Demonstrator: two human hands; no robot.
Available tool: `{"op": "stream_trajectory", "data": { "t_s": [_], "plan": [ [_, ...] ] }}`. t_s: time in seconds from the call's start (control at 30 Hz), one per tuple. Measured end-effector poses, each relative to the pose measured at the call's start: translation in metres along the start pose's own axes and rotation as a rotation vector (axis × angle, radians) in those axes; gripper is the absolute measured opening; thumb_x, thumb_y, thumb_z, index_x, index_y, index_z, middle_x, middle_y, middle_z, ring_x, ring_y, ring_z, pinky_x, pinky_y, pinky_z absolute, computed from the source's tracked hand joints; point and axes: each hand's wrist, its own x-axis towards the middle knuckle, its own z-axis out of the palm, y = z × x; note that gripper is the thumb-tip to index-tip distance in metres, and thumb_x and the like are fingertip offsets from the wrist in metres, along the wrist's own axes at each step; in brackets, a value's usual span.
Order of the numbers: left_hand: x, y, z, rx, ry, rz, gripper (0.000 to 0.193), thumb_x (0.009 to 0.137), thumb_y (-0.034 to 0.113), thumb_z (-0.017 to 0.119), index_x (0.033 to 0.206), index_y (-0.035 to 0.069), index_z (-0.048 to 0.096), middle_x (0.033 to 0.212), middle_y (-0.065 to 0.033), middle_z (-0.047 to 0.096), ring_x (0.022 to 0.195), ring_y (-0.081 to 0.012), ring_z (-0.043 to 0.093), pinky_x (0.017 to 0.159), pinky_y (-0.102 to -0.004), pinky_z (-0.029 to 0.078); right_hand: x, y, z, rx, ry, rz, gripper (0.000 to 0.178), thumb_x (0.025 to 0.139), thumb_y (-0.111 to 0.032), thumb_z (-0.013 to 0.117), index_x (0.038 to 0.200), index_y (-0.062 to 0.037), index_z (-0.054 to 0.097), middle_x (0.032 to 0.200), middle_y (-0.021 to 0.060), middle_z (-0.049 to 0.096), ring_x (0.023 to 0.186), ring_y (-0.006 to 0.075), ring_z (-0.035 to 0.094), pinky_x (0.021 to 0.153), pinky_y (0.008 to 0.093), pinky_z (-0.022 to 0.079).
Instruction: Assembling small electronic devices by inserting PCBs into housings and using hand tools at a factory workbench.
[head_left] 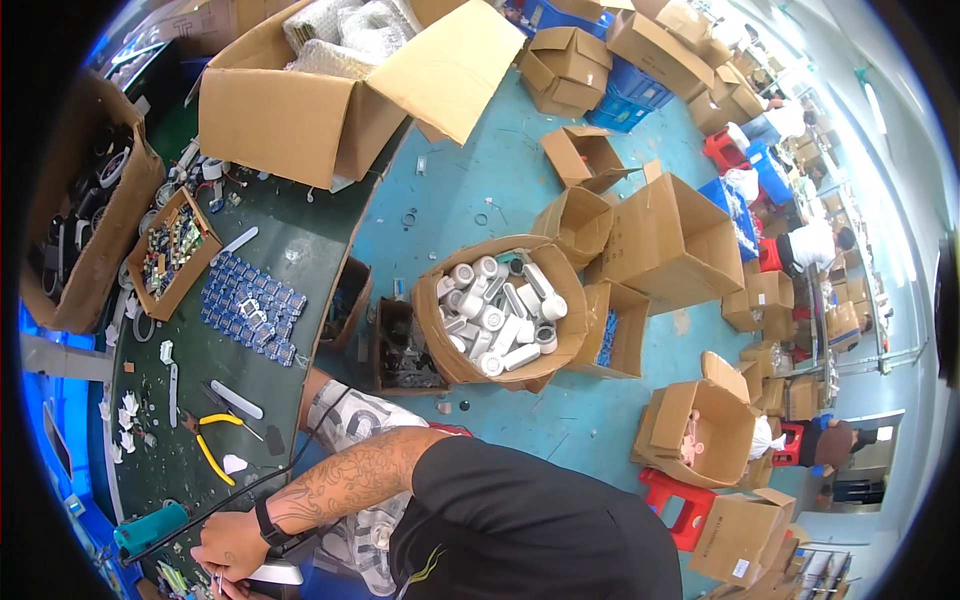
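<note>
My right hand [226, 547], with a dark watch at the wrist, is at the lower left over the table's near edge. Its fingers are bent together at a small thin piece that I cannot make out. Only a little of my left hand [232, 591] shows at the bottom edge, close under the right one; its grip is cut off. A smooth white plastic part [276, 572] sits beside the right wrist, and whether a hand holds it is hidden. A teal cylinder [152, 528] lies just left of the hands, with a black cable [238, 492] running past it.
On the dark table [300, 230] are yellow-handled pliers [213, 450], blue circuit boards [252, 308] and a small box of parts [175, 255]. A large carton [275, 120] stands at its far end. On the floor, a round carton [432, 325] contains white handheld devices. Cartons and people fill the right side.
</note>
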Motion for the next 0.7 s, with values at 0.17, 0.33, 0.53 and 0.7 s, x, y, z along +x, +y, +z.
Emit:
{"op": "stream_trajectory", "data": {
  "t_s": [0.17,0.33,0.53,0.7],
  "plan": [
    [-0.007,0.013,0.002,0.042,-0.006,0.011,0.024,0.101,0.018,0.067,0.106,-0.005,0.073,0.095,-0.0096,0.07,0.074,-0.016,0.057,0.063,-0.0293,0.045,-0.001,0.0,0.0,0.004,-0.017,0.027,0.018,0.078,-0.027,0.072,0.083,-0.0105,0.067,0.07,0.0126,0.071,0.069,0.0392,0.07,0.061,0.0509,0.053],
    [0.018,-0.07,-0.026,-0.209,-0.012,-0.195,0.023,0.11,0.024,0.062,0.12,0.003,0.065,0.08,0.004,0.052,0.075,-0.0071,0.046,0.071,-0.0237,0.037,0.001,0.004,0.001,0.011,-0.016,-0.007,0.021,0.076,-0.03,0.075,0.083,-0.0109,0.07,0.073,0.0093,0.074,0.071,0.0346,0.072,0.063,0.0477,0.055],
    [0.023,-0.073,-0.016,-0.181,-0.042,-0.207,0.024,0.11,0.022,0.062,0.123,0.001,0.065,0.083,0.0017,0.057,0.076,-0.0075,0.049,0.072,-0.0233,0.039,-0.002,-0.003,-0.017,0.071,-0.01,-0.034,0.016,0.078,-0.027,0.073,0.082,-0.0115,0.069,0.072,0.0081,0.073,0.071,0.0342,0.072,0.063,0.0452,0.055],
    [0.012,-0.031,-0.007,0.317,-0.194,0.206,0.031,0.11,0.021,0.055,0.137,0.013,0.066,0.128,-0.0146,0.063,0.11,-0.0306,0.063,0.091,-0.0398,0.052,0.002,0.0,-0.016,0.048,-0.022,-0.036,0.019,0.077,-0.029,0.075,0.083,-0.0114,0.072,0.074,0.007,0.075,0.073,0.0323,0.074,0.066,0.0438,0.057]
  ]
}}
